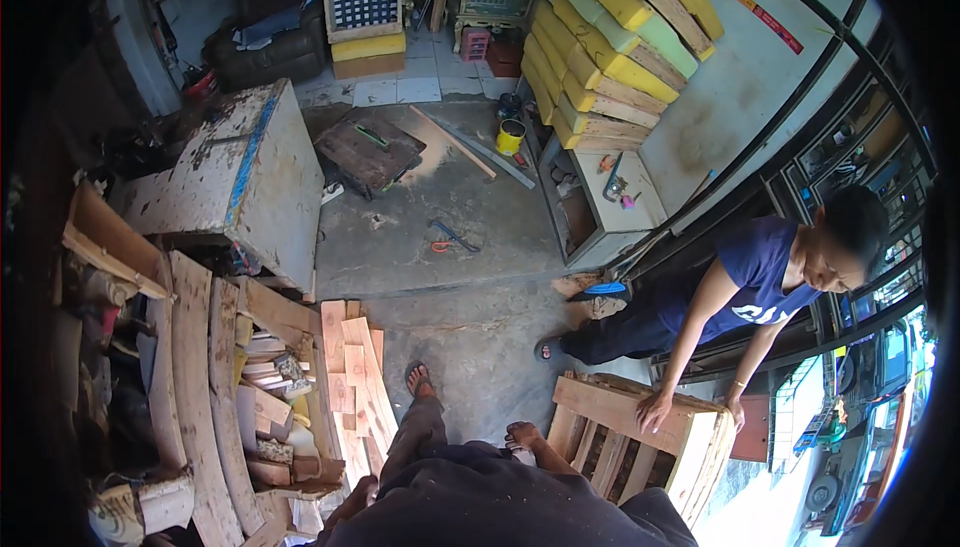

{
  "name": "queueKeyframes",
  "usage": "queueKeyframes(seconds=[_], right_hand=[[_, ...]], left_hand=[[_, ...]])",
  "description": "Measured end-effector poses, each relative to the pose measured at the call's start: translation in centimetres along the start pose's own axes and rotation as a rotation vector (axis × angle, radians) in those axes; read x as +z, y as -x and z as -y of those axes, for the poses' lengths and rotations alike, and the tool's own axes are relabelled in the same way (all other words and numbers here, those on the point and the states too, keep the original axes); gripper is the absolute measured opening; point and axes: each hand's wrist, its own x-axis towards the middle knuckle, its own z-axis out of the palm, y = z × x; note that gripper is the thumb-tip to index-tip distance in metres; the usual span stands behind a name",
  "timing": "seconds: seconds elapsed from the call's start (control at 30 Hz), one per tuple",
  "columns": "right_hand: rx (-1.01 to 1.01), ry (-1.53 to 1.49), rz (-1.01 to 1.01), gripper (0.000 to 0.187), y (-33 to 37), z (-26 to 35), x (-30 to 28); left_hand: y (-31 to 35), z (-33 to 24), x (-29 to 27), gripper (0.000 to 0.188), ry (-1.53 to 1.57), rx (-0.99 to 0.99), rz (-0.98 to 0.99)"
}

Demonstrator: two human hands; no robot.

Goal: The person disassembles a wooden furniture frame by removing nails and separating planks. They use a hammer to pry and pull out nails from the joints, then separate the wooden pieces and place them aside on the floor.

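My right hand (523,435) is in front of my dark shirt, with its fingers curled. A small whitish patch shows under it, and I cannot make out what it is. My left hand (361,492) is low beside my left leg, close to a stack of light wooden boards (357,377). Its fingers are mostly hidden. At my right stands a slatted wooden frame (615,405). Both hands of another person (655,412) rest on that frame, while the person, in a dark blue T-shirt, bends over it.
Offcuts (270,412) fill a wooden frame at the left, beside a worn white cabinet (225,162). A saw-like tool (455,237) lies on the floor ahead. Farther off are a low dark table (370,149), a yellow pail (511,135) and stacked yellow foam-and-wood pieces (600,57).
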Motion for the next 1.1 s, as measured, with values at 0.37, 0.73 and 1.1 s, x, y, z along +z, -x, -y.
queueKeyframes(seconds=[0.37, 0.73, 1.1], right_hand=[[0.120, -0.688, -0.661, 0.022, 0.4, 20.0, -20.9], [0.159, -0.841, -0.362, 0.021, -12.0, 19.5, -38.5], [-0.181, 0.165, -1.248, 0.026, -33.0, 20.7, -75.0]], left_hand=[[-5.5, -32.2, 5.3, 0.033, -2.135, 0.571, -0.266], [-4.7, -51.7, 43.2, 0.027, -0.962, 1.059, -0.262], [-10.3, -37.4, 50.7, 0.027, -1.591, 0.357, -0.630]])
